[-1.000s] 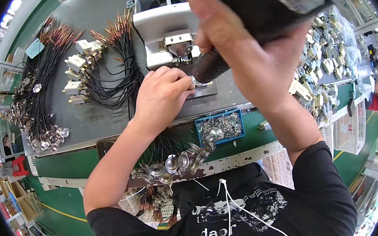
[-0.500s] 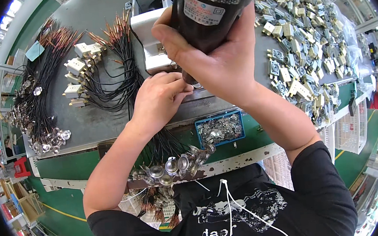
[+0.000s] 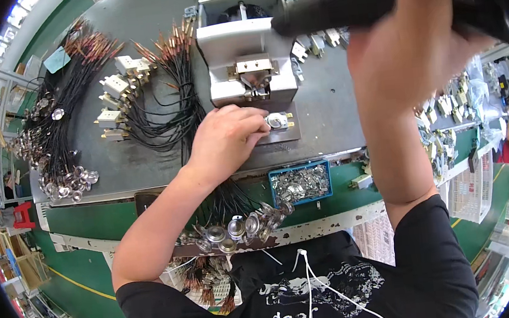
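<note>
My left hand [image 3: 225, 138] pinches a small block part [image 3: 276, 121] with a silver round face and brass prongs. The part rests on a metal plate [image 3: 286, 135] in front of a white bench machine [image 3: 236, 37], which looks like a screw feeder. Raised at the right, my right hand [image 3: 389, 63] is closed around a black power screwdriver [image 3: 338, 10]. Both are smeared by motion. The screwdriver's narrower end points left, overlapping the machine's right edge in view. Beside my left hand lies a bundle of black wires [image 3: 187, 101] with copper ends.
White blocks [image 3: 115, 84] are wired into the bundle; silver discs [image 3: 236, 227] hang at the table's front. A blue tray [image 3: 330, 179] holds small metal pieces. Another wire bundle [image 3: 88, 58] lies at left. Loose blocks [image 3: 445, 104] are heaped at right, partly behind my arm.
My right hand has lifted the screwdriver up and right, away from the part, tilting it nearly level. The machine and part now show. My left hand keeps its place at the part.
</note>
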Demonstrator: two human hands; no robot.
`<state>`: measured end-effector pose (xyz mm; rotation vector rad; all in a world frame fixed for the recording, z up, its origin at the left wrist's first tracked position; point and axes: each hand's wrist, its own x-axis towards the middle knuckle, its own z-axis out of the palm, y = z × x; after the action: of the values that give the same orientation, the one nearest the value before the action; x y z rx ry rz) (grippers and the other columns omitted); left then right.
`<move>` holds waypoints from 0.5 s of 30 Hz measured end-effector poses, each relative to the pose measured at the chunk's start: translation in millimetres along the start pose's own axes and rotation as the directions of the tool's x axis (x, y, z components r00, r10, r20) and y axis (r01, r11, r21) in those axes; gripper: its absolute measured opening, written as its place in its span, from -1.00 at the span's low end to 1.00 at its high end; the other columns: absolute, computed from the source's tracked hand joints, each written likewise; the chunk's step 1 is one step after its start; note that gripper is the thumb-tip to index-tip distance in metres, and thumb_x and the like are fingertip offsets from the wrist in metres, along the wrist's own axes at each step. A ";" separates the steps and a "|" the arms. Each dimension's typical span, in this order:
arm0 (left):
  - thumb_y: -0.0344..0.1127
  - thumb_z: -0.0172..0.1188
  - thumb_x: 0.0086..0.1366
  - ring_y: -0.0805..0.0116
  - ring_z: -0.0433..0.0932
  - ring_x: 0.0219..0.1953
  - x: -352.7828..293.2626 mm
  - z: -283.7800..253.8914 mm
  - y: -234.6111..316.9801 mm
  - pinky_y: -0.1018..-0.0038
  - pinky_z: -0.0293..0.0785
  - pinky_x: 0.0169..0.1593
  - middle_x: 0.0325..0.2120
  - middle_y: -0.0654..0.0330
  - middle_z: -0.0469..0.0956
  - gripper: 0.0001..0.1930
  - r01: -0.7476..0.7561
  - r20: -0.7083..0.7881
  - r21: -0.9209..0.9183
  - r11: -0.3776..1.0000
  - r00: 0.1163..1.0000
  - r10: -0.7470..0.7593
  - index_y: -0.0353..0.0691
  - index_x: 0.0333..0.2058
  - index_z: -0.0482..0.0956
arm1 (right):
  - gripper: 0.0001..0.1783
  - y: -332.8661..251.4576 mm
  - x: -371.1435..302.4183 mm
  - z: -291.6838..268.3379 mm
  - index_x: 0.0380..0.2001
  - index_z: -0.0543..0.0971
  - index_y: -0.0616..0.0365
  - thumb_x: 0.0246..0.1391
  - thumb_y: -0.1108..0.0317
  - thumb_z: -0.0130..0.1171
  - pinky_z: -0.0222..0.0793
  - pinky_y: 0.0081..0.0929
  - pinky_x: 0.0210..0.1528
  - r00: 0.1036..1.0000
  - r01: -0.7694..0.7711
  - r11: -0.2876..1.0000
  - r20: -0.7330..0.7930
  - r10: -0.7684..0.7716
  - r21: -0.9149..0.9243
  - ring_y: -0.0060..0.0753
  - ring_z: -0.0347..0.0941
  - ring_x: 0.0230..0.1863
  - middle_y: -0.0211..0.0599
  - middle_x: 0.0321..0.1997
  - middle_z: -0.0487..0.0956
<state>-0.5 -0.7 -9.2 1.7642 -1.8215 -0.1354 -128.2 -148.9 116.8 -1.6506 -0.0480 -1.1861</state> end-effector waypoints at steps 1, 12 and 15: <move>-0.35 0.33 0.15 0.24 0.63 -0.20 -0.6 -0.9 0.2 0.25 0.55 -0.10 -0.16 0.34 0.72 -0.95 -0.003 -0.003 0.007 1.000 1.000 0.003 -0.10 -0.38 0.65 | -0.56 -3.8 3.5 1.6 0.01 0.48 0.28 0.06 0.62 0.38 0.53 -0.56 -0.33 1.000 -0.002 1.000 -0.017 0.002 -0.010 -0.51 0.60 -0.34 -0.29 -0.26 0.63; -0.43 0.39 0.12 0.19 0.64 -0.22 -5.7 -1.3 -2.0 0.30 0.58 -0.09 -0.14 0.23 0.72 -0.89 0.002 -0.037 -0.058 0.998 0.999 -0.004 -0.18 -0.36 0.65 | -0.76 -11.7 16.0 31.7 -0.15 0.58 0.27 0.10 0.63 0.33 0.49 -0.59 -0.39 0.973 -0.073 0.997 -0.222 0.067 -0.018 -0.55 0.58 -0.42 -0.34 -0.35 0.65; -0.43 0.40 0.11 0.19 0.64 -0.24 -1.7 -0.7 1.3 0.30 0.59 -0.10 -0.16 0.23 0.72 -0.89 0.012 -0.037 -0.058 0.998 0.999 -0.014 -0.19 -0.37 0.66 | -0.79 68.9 36.9 29.0 -0.20 0.58 0.24 0.10 0.65 0.32 0.47 -0.61 -0.42 0.837 0.492 0.677 -0.083 -0.541 0.548 -0.58 0.57 -0.46 -0.38 -0.38 0.64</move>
<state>-1.5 1.3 -8.6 1.7270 -1.7625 -0.1575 -52.3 -176.2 95.5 -1.1810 -0.8989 -1.3490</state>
